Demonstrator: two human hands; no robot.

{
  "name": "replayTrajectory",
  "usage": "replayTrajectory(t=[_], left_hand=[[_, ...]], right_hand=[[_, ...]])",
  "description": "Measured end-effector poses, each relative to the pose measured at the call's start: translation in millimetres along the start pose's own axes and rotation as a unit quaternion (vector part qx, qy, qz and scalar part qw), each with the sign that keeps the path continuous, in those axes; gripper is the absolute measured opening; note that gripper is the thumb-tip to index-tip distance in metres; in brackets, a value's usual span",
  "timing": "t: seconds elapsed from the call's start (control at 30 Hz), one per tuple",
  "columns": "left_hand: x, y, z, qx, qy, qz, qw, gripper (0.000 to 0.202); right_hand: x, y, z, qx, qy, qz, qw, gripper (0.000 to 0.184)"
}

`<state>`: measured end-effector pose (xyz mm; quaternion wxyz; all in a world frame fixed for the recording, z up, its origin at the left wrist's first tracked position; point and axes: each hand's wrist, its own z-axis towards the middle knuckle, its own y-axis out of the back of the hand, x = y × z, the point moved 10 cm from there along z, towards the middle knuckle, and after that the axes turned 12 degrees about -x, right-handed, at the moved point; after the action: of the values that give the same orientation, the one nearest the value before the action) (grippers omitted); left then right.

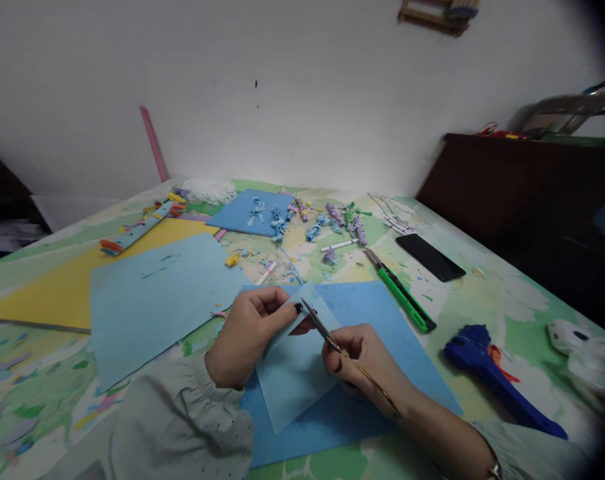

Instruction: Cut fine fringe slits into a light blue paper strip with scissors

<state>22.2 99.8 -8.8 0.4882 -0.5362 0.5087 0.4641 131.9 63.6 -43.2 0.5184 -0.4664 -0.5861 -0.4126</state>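
Note:
My left hand (255, 330) pinches the upper edge of a light blue sheet (297, 383) between thumb and fingers. In my right hand (357, 363) is a pair of scissors (324, 331), its slim blades pointing up and left to the top of the sheet, close to my left thumb. The finger loops are partly hidden by my right hand. Below the held sheet lies a larger, darker blue sheet (382, 320) on the table. A further pale blue sheet (152, 313) lies left of my left hand, with small scraps on it.
A green utility knife (405, 297), a black phone (430, 257) and a blue tape dispenser (497, 380) lie to the right. Curled paper pieces (332, 217) and white string (207, 191) lie toward the wall. A yellow sheet (47, 293) is at left.

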Motion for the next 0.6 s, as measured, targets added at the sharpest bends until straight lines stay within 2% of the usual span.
replayTrajectory(t=[0.17, 0.4, 0.6], left_hand=[[-0.7, -1.3, -0.7, 0.007, 0.001, -0.011, 1.000, 0.017], [-1.8, 0.4, -0.9, -0.002, -0.008, -0.002, 1.000, 0.016], [-4.7, 1.2, -1.2, -0.007, -0.017, 0.011, 1.000, 0.016]], right_hand=[[0.1, 0.8, -0.3, -0.003, -0.003, -0.004, 1.000, 0.051], [-4.6, 2.6, 0.5, -0.017, -0.025, -0.007, 0.999, 0.041], [-4.9, 3.0, 1.1, -0.027, -0.034, -0.022, 0.999, 0.040]])
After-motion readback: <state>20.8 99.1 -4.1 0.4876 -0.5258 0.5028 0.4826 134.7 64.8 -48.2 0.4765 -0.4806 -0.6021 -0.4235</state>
